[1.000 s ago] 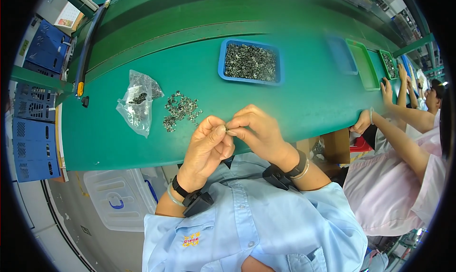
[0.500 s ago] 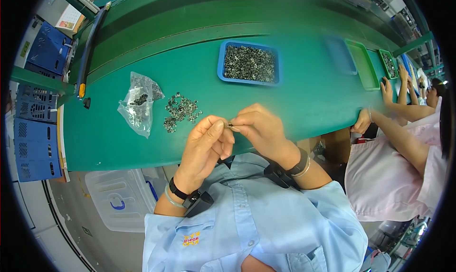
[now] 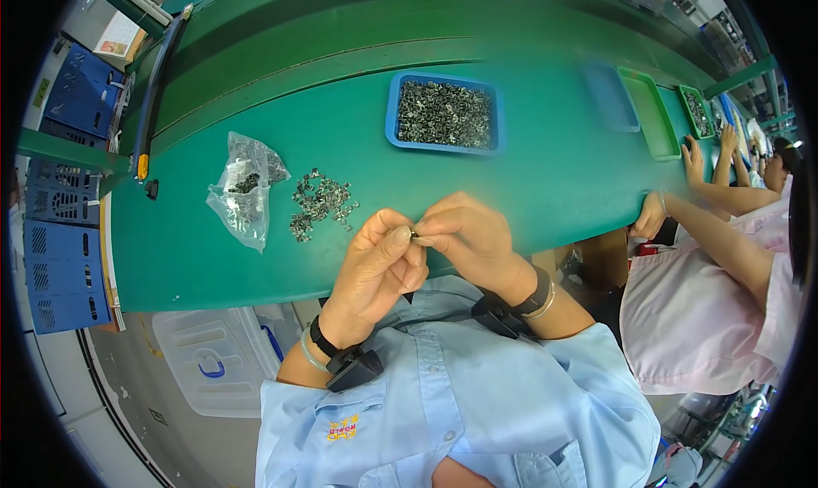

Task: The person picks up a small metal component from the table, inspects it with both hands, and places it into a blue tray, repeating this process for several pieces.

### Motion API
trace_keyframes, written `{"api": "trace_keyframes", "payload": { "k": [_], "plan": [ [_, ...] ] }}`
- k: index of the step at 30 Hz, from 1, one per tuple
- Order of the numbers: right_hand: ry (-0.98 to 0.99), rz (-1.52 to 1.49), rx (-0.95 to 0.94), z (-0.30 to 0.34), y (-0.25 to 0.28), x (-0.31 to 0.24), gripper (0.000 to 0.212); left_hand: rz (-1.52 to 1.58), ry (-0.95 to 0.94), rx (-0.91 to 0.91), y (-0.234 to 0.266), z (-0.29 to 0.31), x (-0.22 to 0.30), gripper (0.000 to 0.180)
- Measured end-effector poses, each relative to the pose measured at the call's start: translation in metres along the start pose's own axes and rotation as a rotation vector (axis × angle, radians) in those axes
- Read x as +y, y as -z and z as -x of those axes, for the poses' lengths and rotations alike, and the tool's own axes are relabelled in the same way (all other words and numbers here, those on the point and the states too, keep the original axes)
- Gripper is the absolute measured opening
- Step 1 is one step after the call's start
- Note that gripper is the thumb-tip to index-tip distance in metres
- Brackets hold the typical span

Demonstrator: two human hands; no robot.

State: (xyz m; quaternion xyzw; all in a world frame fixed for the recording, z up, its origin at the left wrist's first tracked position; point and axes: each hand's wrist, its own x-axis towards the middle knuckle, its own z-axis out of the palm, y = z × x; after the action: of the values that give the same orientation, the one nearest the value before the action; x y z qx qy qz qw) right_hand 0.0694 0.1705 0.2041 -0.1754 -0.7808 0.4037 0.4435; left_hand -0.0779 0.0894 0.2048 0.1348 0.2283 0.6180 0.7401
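Observation:
My left hand [image 3: 381,262] and my right hand [image 3: 467,235] meet fingertip to fingertip over the near edge of the green table. Between them sits a small dark metal part [image 3: 414,234], pinched from both sides; its exact kind is too small to make out. Left of my hands lies a loose pile of small shiny metal parts [image 3: 319,202]. Beyond that is a clear plastic bag [image 3: 244,190] with more dark pieces inside. A blue tray [image 3: 394,138] filled with many similar small metal parts stands farther back, ahead of my right hand.
A green tray [image 3: 651,117] and a smaller green tray of parts [image 3: 698,111] stand at the far right. A co-worker's hand [image 3: 649,215] rests at the table edge there. Blue perforated bins [image 3: 64,271] line the left, and a clear lidded box [image 3: 204,360] sits below the table.
Both hands, still pinching the small part, have dropped slightly toward me. The bag, pile and tray appear shifted a little left in the picture.

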Motion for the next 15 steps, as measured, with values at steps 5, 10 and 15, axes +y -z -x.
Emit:
{"api": "trace_keyframes", "payload": {
  "k": [5,10,15],
  "plan": [
    [0.007,-0.03,-0.007,-0.001,-0.001,0.003,0.011,-0.109,-0.009,0.032,0.001,0.0,0.004,0.014],
    [0.024,-0.005,-0.007,0.0,-0.003,0.006,0.014,-0.214,-0.01,0.091,0.0,0.003,0.007,0.016],
    [-0.007,0.127,0.002,-0.01,0.007,0.009,0.011,-0.252,-0.037,0.169,-0.004,0.006,0.011,0.016]
  ]
}}
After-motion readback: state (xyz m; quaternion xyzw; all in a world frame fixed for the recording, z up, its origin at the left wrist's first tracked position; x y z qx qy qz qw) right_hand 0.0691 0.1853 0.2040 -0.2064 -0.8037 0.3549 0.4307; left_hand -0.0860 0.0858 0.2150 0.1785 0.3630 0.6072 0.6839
